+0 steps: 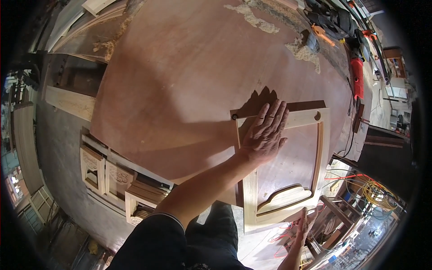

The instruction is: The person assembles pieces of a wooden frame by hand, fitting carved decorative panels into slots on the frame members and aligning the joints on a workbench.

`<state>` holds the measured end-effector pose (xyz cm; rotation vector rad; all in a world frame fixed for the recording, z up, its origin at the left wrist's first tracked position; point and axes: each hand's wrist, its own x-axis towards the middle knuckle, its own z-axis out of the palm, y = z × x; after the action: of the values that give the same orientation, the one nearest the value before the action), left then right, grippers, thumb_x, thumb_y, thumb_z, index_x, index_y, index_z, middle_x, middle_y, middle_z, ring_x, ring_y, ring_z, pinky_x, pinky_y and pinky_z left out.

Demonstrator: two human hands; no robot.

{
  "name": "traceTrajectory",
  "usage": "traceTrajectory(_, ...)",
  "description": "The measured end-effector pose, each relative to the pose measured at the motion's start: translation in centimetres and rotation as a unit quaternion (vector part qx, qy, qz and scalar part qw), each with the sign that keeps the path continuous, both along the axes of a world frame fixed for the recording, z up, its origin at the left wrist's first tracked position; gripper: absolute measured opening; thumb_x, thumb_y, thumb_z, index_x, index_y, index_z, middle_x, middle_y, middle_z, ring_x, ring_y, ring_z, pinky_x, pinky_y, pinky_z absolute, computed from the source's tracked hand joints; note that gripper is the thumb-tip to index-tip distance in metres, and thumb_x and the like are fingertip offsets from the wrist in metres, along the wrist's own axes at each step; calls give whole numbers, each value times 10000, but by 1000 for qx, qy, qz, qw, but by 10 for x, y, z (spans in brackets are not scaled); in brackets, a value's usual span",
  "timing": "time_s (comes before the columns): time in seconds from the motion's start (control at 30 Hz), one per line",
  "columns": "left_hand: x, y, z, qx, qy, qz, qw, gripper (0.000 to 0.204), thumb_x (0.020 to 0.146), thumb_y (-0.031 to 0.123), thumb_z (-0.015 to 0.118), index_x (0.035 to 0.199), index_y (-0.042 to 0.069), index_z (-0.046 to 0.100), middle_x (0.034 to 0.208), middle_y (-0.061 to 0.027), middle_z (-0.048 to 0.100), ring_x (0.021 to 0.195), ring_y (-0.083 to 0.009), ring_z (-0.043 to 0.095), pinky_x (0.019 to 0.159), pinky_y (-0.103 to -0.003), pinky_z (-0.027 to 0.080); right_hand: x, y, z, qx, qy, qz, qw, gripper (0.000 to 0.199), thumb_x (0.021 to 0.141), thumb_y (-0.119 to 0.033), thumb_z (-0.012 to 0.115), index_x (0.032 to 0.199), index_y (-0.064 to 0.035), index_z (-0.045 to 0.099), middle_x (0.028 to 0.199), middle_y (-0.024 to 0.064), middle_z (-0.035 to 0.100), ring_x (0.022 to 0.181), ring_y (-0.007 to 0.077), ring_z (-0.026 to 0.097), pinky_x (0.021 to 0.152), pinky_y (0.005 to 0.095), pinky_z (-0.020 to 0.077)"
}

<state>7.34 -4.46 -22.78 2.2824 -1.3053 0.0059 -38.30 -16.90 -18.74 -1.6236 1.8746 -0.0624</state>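
A pale wooden cabinet door frame (325,148) rests over the near right part of a broad brown work board. A curved, darker-edged wooden piece (288,199) spans its lower part, and a round hole shows in its far right corner. My left hand (265,135) lies flat on the far left corner of the frame, fingers stretched out and pointing away. Below the frame's near edge, my right hand (305,223) is seen side-on, its fingers extended and reaching up to the wood. Whether it presses on the edge, I cannot tell.
Sawdust (254,19) lies along the far side of the work board (180,67). A red power tool (357,77) and an orange-handled tool (323,35) are at the far right. Several carved wooden panels (118,179) stand at the left, and coiled cables (375,193) lie at the right.
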Motion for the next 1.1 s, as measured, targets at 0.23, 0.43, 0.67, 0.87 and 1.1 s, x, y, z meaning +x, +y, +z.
traceTrajectory(0.23,2,3,2,4,19,6,1000,853,940,498,593,1573,-34,382,1670,-204,320,1581,-335,237,1312,-490,94,0,-9,-1,1,-20,-1,1000,904,957,-428,743,1615,-64,242,735,66,570,464,119,430,409,288,330)
traceTrajectory(0.43,8,14,2,-37,41,9,998,826,931,455,625,1535,-70,419,1644,-219,362,1563,-346,281,1302,-504,150,13,-14,-3,-30,3,17,999,907,957,-413,746,1621,-61,238,683,31,505,477,114,411,427,297,319)
traceTrajectory(0.67,7,54,1,-17,-40,74,996,816,905,440,656,1539,-29,449,1684,-177,316,1593,-310,219,1295,-529,110,52,-32,5,-30,-10,85,996,1036,878,-474,823,1611,-3,264,586,-8,435,504,114,420,466,331,329)
traceTrajectory(0.87,-7,98,11,77,53,116,989,914,896,450,674,1582,-55,344,1697,-229,249,1594,-374,182,1277,-570,79,57,-51,3,-7,29,155,987,1090,852,-536,827,1613,4,264,587,-2,409,553,116,407,531,327,323)
traceTrajectory(1.1,-39,145,18,182,124,164,962,899,919,429,662,1570,-91,324,1675,-271,245,1581,-410,170,1261,-607,96,79,-53,9,-23,23,248,968,1112,841,-574,822,1611,0,263,566,6,376,536,112,361,528,335,310)
